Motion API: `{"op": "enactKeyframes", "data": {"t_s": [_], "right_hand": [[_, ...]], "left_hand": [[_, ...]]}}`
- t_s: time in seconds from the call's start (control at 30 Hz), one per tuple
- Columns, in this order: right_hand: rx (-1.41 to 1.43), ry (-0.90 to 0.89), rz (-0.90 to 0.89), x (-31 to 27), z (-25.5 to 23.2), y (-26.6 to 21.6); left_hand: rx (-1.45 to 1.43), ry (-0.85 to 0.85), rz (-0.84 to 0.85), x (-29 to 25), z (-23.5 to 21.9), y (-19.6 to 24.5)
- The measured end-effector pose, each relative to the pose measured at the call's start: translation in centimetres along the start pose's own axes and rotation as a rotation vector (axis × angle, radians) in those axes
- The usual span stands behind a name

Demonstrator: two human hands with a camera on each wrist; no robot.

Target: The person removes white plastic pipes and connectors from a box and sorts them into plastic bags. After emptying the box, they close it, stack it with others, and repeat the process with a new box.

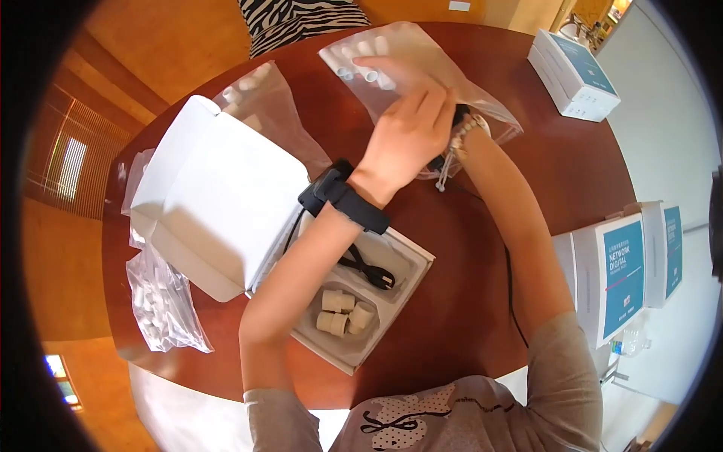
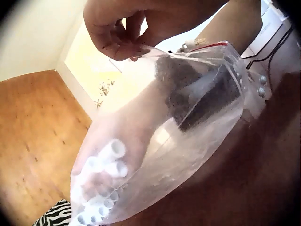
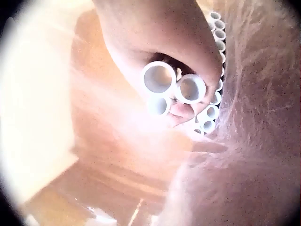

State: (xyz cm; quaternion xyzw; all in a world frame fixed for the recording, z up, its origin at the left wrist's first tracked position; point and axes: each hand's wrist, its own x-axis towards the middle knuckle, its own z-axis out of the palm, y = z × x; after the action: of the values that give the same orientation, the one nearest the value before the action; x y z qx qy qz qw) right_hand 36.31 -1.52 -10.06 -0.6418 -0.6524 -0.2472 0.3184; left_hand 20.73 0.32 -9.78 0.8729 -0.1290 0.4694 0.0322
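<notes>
My left hand (image 1: 410, 132) pinches the upper edge of a clear plastic zip bag (image 2: 202, 136) and lifts its mouth, seen from close by in the left wrist view. Through that opening goes my right hand (image 3: 164, 37), with the forearm crossing under the left hand in the head view. Inside the bag, my right fingers curl round several short white plastic pipe fittings (image 3: 193, 89), their round open ends facing the camera. More white fittings (image 3: 211, 113) lie in a row behind that hand, against the bag's film. A black wrist camera partly shows through the plastic.
An open white box (image 1: 218, 196) stands near my left forearm, its tray holding three beige fittings (image 1: 339, 301) and a black cable (image 1: 369, 271). Bags of white parts (image 1: 162, 305) lie at left and far left. Blue-and-white boxes (image 1: 623, 271) line the right side; another box (image 1: 576, 75) stands farther back.
</notes>
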Motion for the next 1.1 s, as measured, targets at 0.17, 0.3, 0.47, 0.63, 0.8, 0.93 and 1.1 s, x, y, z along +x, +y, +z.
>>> {"op": "enactKeyframes", "data": {"t_s": [0.17, 0.3, 0.47, 0.63, 0.8, 0.93, 1.1], "right_hand": [[-0.157, -0.446, 0.476, 3.9, 1.0, -2.1], [-0.401, -0.383, 0.408, 4.5, 5.2, 0.2], [-0.513, -0.367, 0.321, 4.1, 7.6, 1.9], [-0.572, -0.35, 0.269, 3.6, 9.1, 2.6], [-0.627, -0.33, 0.231, 2.8, 11.1, 3.5], [-0.653, -0.315, 0.21, 3.5, 11.7, 3.7], [-0.638, -0.317, 0.267, 4.2, 9.3, 0.8]], "left_hand": [[0.09, 0.001, -0.02, 0.3, -0.4, -0.4], [0.104, 0.023, -0.111, 0.7, -1.0, -1.2], [0.207, -0.113, -0.226, 1.1, -2.0, -0.5], [0.22, -0.125, -0.197, 1.0, -1.5, 0.2], [0.221, -0.131, -0.152, 0.9, -1.6, 0.8], [0.203, -0.109, -0.156, 0.9, -1.6, 0.6], [0.193, -0.15, -0.145, 0.7, -1.6, 1.2]]}}
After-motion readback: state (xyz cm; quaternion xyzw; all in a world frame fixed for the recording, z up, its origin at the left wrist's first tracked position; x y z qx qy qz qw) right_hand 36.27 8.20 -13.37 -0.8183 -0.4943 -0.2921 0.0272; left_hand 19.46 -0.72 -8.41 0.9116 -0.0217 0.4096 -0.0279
